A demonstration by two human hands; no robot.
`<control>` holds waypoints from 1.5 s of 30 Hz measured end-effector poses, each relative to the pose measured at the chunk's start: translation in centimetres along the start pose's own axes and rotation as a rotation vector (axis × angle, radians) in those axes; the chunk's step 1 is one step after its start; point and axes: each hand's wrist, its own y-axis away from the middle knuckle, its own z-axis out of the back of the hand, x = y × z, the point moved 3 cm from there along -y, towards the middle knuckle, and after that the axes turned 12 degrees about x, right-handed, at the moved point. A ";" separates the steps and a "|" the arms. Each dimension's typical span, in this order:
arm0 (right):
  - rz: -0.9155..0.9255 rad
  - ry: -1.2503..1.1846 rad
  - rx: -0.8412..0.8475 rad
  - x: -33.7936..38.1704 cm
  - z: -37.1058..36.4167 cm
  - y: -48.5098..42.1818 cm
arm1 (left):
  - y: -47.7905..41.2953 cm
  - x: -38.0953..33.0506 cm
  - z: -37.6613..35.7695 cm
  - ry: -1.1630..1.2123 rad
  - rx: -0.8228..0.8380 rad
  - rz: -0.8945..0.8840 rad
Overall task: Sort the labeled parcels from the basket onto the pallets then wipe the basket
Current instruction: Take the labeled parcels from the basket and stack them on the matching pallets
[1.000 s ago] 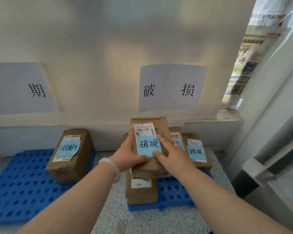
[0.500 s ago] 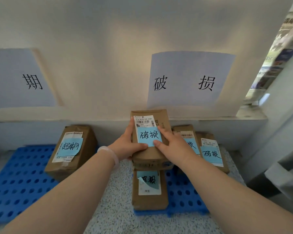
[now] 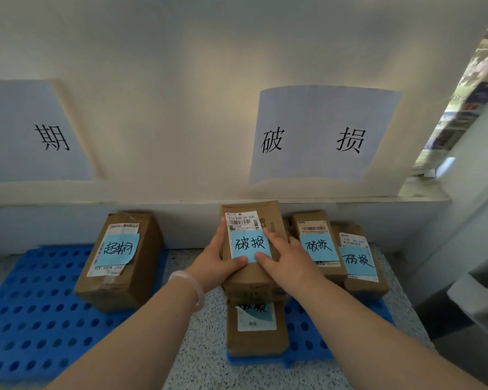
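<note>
A brown cardboard parcel [image 3: 251, 274] with a white shipping label and a blue note reading 破损 is held between both hands, low over the right blue pallet [image 3: 302, 347]. My left hand [image 3: 214, 266] grips its left side and my right hand [image 3: 288, 263] its right side, thumbs on the blue note. Below it lies another parcel [image 3: 257, 330] with a partly hidden blue note. Two more 破损 parcels stand to the right, one [image 3: 316, 243] beside the held one and one [image 3: 358, 263] further right. The basket is out of view.
The left blue pallet [image 3: 26, 319] carries one parcel [image 3: 121, 260] with a blue 超期 note. Paper signs hang on the wall: 破损 [image 3: 321, 136] over the right pallet, one ending in 期 [image 3: 31, 133] over the left. Speckled floor [image 3: 200, 356] separates the pallets. A grey frame [image 3: 468, 291] stands right.
The view has shifted left and slightly closer to the pallets. The held parcel has come lower, down near the parcel lying under it, with both hands still on it.
</note>
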 end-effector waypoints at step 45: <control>-0.334 0.249 -0.420 -10.5 -4.5 33.6 | 13.8 -8.5 -25.5 -1.035 0.203 -0.611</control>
